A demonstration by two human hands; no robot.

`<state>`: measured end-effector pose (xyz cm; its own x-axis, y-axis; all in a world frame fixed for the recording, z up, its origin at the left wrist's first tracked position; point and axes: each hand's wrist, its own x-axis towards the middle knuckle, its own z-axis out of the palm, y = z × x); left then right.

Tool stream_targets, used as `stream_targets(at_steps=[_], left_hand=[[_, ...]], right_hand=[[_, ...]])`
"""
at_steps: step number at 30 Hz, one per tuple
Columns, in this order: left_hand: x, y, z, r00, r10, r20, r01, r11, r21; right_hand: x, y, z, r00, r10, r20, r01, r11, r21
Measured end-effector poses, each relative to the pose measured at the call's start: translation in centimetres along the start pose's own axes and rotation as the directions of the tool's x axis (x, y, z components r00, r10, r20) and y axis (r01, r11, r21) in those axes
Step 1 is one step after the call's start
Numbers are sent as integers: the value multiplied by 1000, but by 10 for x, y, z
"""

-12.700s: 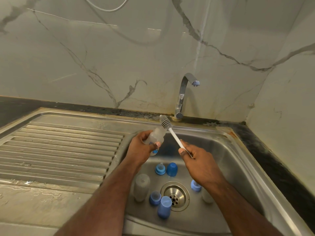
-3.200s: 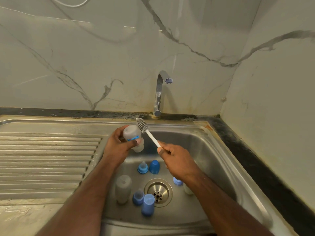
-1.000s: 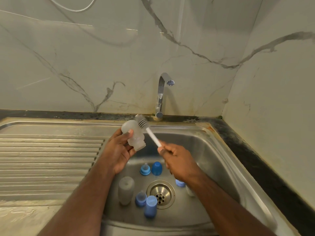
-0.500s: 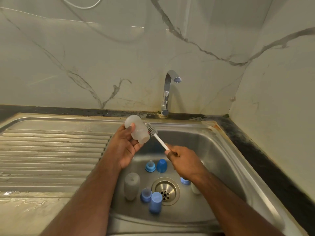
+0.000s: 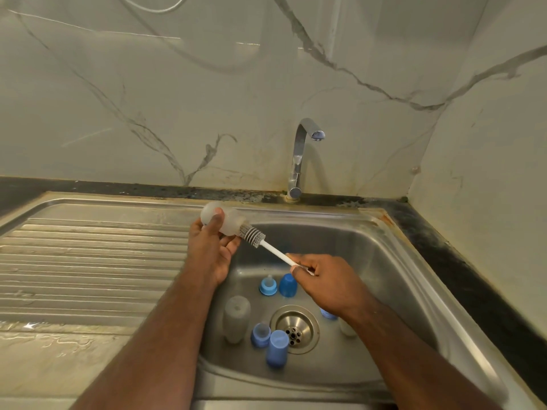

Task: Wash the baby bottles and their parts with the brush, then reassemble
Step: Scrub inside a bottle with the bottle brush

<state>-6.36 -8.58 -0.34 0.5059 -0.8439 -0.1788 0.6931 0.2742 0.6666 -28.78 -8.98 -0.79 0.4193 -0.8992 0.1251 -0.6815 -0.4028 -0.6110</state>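
Head view. Stainless steel sink (image 5: 393, 261): brushed basin, ribbed drainboard (image 5: 88, 261) to its left, round perforated drain (image 5: 294, 328) in the basin floor. Chrome gooseneck tap (image 5: 299, 155) stands at the back rim, no water visible from the spout. Backsplash is pale marble-look panel with grey veining; dark, stained seal strip along the counter edge.

On the basin floor: a frosted, translucent bottle body (image 5: 236, 318) standing upright left of the drain; a blue collar with clear teat (image 5: 268, 287) and a blue cap (image 5: 287, 285) side by side behind the drain; a second blue collar (image 5: 260, 334) touching a second blue cap (image 5: 277, 347) at the drain's front left. Another blue part (image 5: 327, 313) and a pale piece (image 5: 347, 328) sit right of the drain, mostly hidden by the right forearm; cannot tell what they are.

Left hand (image 5: 211, 247) grips a frosted baby bottle (image 5: 223, 220) above the sink's back left corner, held tilted, base to upper left, mouth to lower right; thumb lies across the body, fingers curl beneath. Right hand (image 5: 322, 282) pinches the white handle of the bottle brush (image 5: 266, 247) between thumb and fingertips, other fingers curled. The grey ribbed brush head sits at the bottle mouth, its tip just inside, most of the head outside.
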Motion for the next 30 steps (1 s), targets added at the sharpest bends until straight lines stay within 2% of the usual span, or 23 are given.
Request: stream_targets(at_steps=[7, 9, 12, 15, 20, 23, 25, 26, 28, 30], left_hand=[[-16, -12, 8, 976, -107, 188, 69, 978, 199], [-19, -15, 10, 970, -126, 207, 81, 974, 214], [-17, -14, 10, 979, -55, 194, 11, 975, 222], [-17, -12, 6, 976, -9, 218, -48, 966, 255], [-18, -12, 5, 960, -50, 274, -24, 965, 260], [-17, -10, 4, 952, -69, 297, -8, 968, 253], [-15, -10, 4, 955, -64, 289, -1, 976, 220], [-14, -10, 4, 957, -60, 283, -2, 976, 216], [-12, -11, 3, 958, -52, 282, -20, 969, 247], [-11, -11, 1, 957, -42, 286, -47, 954, 297]], right_hand=[[1, -18, 4, 992, -117, -51, 96, 947, -308], [2, -23, 7, 995, -83, -47, 58, 917, -394], [2, -30, 8, 1000, -1, -17, -7, 880, -476], [4, -28, 12, 999, -25, 22, 32, 892, -450], [9, -27, 7, 993, -19, 116, 28, 997, -76], [4, -25, 2, 997, -44, 66, 42, 998, 37], [1, -23, 3, 998, -56, -30, 56, 998, -5], [1, -22, 4, 997, -52, -57, 47, 996, -82], [2, -22, 9, 998, -33, -51, 18, 965, -260], [2, -24, 14, 1000, -22, -7, 19, 946, -322]])
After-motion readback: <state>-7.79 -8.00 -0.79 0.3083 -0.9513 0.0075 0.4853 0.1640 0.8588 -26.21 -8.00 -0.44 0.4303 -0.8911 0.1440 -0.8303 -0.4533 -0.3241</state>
